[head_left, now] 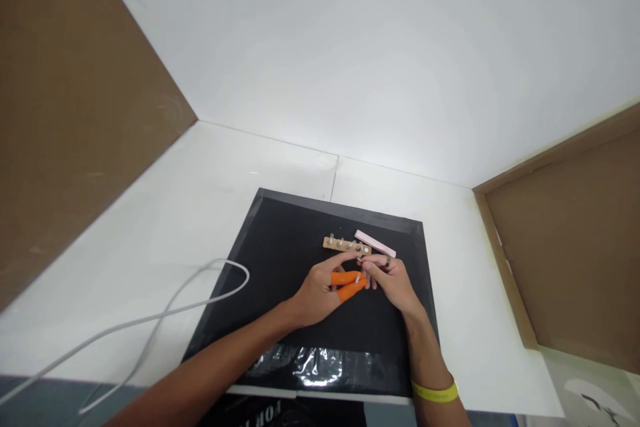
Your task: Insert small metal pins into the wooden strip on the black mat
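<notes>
My left hand (320, 290) wears orange finger covers (349, 285) on its thumb and a finger. Between the covered tips it pinches a small pale piece (357, 278), too small to name. My right hand (395, 280), with a dark ring on one finger, meets the left fingertips, its own fingers pressed together. What it holds, if anything, is too small to make out. Just beyond the fingertips lies a light wooden strip (335, 246) with several small metallic upright pieces and a white dot at its right end. Beside it, near my right hand, lies a pale pink bar (375, 243).
A black mat (280, 247) lies under my hands on the white table (175, 227). Its front edge has shiny tape (320, 367). A looped white cable (165, 313) crosses from the left onto the mat. Brown panels (75, 100) stand at both sides, with a white wall behind.
</notes>
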The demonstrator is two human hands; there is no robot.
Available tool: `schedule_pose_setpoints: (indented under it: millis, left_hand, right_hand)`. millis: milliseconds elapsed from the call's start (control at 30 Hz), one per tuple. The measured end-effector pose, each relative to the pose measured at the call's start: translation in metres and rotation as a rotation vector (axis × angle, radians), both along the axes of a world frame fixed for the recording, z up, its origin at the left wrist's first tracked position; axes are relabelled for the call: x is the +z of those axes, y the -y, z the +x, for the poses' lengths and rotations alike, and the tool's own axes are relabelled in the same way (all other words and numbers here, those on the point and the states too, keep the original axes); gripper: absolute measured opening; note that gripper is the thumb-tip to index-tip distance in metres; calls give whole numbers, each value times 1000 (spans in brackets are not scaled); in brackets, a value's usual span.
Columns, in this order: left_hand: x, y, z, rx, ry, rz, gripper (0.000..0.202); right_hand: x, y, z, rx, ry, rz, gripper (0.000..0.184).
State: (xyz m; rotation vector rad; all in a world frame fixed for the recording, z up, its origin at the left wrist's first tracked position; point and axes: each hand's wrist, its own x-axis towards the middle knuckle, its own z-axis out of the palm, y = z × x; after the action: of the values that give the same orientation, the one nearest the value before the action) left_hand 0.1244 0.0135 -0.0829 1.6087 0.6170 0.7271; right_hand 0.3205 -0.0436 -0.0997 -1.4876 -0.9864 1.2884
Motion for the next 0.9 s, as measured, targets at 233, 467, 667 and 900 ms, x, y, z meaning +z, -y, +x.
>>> schedule_pose_setpoints:
  millis: [233,467,667,900]
  left_hand:
    - [1,0,1,-48,3,-63,26]
    - [4,0,1,-71,2,-22,21]
    - [0,0,1,-65,22,2,20]
    - [-4,1,0,-60,-1,25,21]
  right_hand:
    - [2,-1,-2,-5,1,-8,47]
    - [4,1,0,28,28,-18,46]
    - [1,2,2,45,39,-42,46]
    - [3,3,3,66,48,-57,47]
